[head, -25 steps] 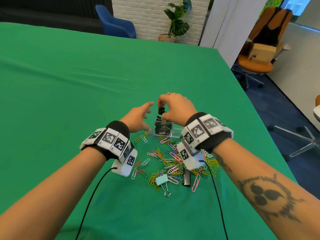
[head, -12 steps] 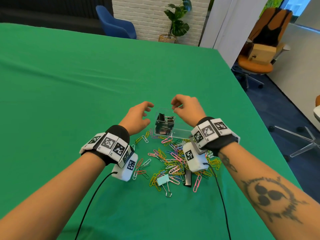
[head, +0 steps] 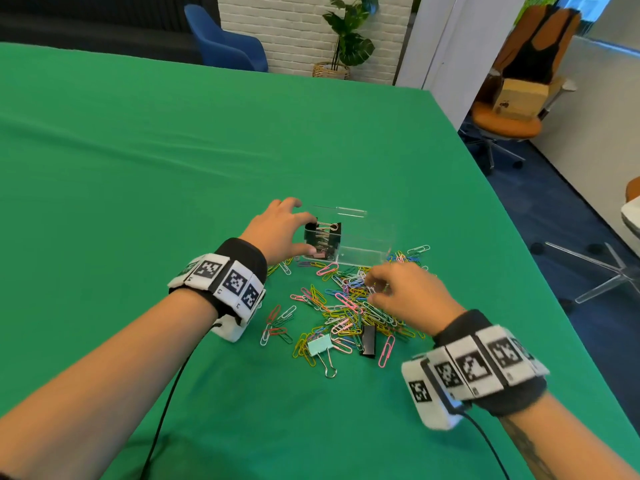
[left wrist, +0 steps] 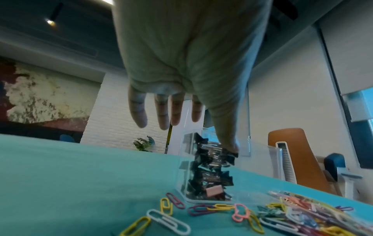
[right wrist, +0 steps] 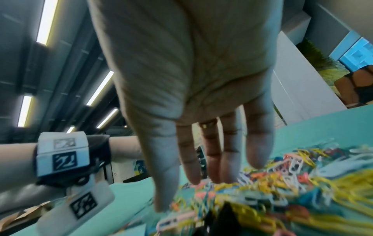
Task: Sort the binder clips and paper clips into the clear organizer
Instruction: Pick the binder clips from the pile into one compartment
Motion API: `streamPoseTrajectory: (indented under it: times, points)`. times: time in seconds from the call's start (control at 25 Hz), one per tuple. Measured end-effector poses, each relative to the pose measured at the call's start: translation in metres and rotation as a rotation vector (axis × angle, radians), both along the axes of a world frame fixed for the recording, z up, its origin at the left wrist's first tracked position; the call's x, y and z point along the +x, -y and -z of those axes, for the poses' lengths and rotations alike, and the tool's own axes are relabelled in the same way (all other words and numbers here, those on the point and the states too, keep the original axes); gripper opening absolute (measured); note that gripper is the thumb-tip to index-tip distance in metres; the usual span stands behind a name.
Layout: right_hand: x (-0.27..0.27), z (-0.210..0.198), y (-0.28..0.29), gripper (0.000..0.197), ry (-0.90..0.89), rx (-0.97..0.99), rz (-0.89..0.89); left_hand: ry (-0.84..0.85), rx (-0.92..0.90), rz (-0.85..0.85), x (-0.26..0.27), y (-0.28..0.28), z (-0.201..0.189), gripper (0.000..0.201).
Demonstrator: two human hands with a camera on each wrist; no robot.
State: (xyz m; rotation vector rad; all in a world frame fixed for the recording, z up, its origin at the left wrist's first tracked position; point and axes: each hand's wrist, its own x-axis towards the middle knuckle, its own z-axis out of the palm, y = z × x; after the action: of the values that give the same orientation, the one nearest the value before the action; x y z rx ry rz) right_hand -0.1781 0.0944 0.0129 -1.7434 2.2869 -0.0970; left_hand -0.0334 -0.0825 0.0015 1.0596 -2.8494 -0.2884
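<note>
The clear organizer (head: 367, 244) stands on the green table beyond a pile of coloured paper clips (head: 349, 306). Its left compartment holds stacked black binder clips (head: 323, 237), with a pink one at the bottom (left wrist: 214, 191). My left hand (head: 309, 233) is at the organizer's left end. Its fingers are straight, and the thumb touches the top black clip (left wrist: 230, 155). My right hand (head: 370, 289) hovers low over the pile with straight, spread fingers reaching into the paper clips (right wrist: 282, 175). A mint binder clip (head: 320, 346) and a black binder clip (head: 368, 341) lie loose at the pile's near edge.
Green cloth covers the table (head: 138, 168), whose right edge (head: 519, 220) drops to a blue floor. A few paper clips (head: 277, 323) lie scattered left of the pile. Cables trail from both wrist cameras toward me. Chairs and a potted plant stand beyond the table.
My right hand let a black binder clip into the organizer, then drew back toward me and down onto the paper clip pile. My left hand moved in against the organizer's left end.
</note>
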Motion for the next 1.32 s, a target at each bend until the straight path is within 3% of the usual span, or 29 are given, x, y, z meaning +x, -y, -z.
streamPoseTrajectory:
  times: [0.12, 0.2, 0.36, 0.56, 0.72, 0.88, 1.0, 1.08, 1.12, 1.24, 1.32]
  points:
    - [0.016, 0.006, -0.025, 0.044, 0.042, 0.165, -0.117, -0.077, 0.053, -0.004, 0.002, -0.003, -0.001, 0.077]
    - [0.035, 0.014, -0.030, 0.052, 0.087, 0.156, -0.196, -0.095, 0.063, -0.008, 0.000, -0.009, -0.001, 0.083]
    - [0.068, 0.032, -0.021, 0.048, 0.015, 0.157, -0.369, -0.124, 0.046, -0.020, 0.001, -0.016, -0.006, 0.078]
    - [0.062, 0.035, -0.010, 0.032, 0.034, 0.086, -0.336, -0.193, 0.070, -0.071, 0.022, -0.008, -0.004, 0.067]
    - [0.037, 0.008, 0.001, 0.026, 0.318, -0.107, -0.124, -0.174, 0.113, -0.099, 0.022, 0.000, 0.003, 0.069]
    - [0.000, -0.027, 0.058, 0.023, 0.566, -0.455, 0.191, -0.292, 0.172, -0.054, 0.007, 0.005, -0.001, 0.069]
    - [-0.004, -0.026, 0.100, 0.021, 0.878, -0.449, 0.357, -0.414, 0.204, -0.052, -0.007, 0.001, -0.001, 0.062]
    - [0.000, -0.017, 0.110, 0.025, 0.962, -0.362, 0.385, -0.453, 0.192, -0.058, -0.015, 0.000, 0.001, 0.049]
    - [0.001, -0.012, 0.111, 0.027, 0.880, -0.335, 0.375, -0.453, 0.170, -0.062, -0.017, 0.002, 0.002, 0.042]
    - [-0.001, -0.005, 0.106, 0.034, 0.230, -0.294, 0.246, -0.372, 0.122, -0.051, -0.018, 0.006, 0.005, 0.029]
    - [0.000, -0.006, 0.101, 0.036, -0.014, -0.294, 0.147, -0.301, 0.109, -0.031, -0.015, 0.005, 0.007, 0.030]
